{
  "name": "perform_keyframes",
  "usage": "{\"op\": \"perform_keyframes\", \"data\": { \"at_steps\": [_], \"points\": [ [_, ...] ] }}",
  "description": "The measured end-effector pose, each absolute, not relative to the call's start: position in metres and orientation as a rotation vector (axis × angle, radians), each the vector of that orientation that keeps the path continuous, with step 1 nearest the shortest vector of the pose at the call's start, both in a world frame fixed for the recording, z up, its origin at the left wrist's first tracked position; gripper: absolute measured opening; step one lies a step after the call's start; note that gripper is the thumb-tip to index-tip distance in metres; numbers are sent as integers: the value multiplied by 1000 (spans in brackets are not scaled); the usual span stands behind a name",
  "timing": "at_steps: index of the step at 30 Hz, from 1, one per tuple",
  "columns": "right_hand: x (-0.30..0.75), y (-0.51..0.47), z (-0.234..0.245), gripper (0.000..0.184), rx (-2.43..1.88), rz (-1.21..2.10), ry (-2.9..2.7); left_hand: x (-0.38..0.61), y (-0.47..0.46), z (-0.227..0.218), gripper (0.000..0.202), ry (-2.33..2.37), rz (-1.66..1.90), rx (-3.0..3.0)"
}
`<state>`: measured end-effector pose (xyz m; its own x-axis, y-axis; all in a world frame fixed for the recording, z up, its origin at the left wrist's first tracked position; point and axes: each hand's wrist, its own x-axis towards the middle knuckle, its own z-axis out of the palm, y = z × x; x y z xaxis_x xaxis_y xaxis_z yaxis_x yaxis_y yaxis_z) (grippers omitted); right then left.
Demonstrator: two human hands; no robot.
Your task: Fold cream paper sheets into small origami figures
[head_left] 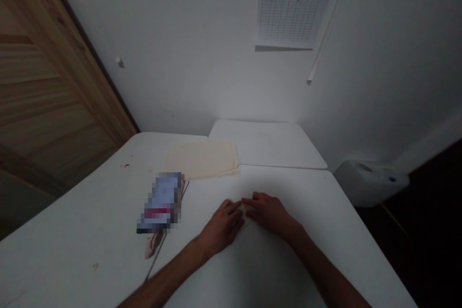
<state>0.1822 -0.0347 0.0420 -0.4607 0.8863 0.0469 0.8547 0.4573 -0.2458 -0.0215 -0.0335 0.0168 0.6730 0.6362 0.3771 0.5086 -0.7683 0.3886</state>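
Both my hands rest on the white table [90,231], fingertips meeting over something small and pale. My left hand [222,226] lies palm down with its fingers bent toward the middle. My right hand [269,212] lies opposite, its fingers curled and touching the left fingertips. What sits between the fingertips blends with the tabletop, so I cannot make it out. A folded cream cloth [202,159] lies beyond my hands, apart from them.
A phone-sized flat thing [161,202], blurred out, lies left of my hands with a pink item [151,246] under it. A second white table [267,144] abuts at the back. A wooden door [46,91] stands left, a paper chart [292,14] hangs on the wall, a white container [368,180] sits right.
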Motion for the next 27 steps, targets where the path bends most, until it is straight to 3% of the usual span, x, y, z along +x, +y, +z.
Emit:
{"op": "perform_keyframes", "data": {
  "at_steps": [17, 27],
  "points": [
    [178, -35, 46, 38, -1695, 437, -2499, -34, -61, 16, 28, 1370, 514, 2737],
    [178, -35, 48, 38, -1677, 459, -2484, -36, -71, 15, 40, 1277, 523, 2838]
  ]
}}
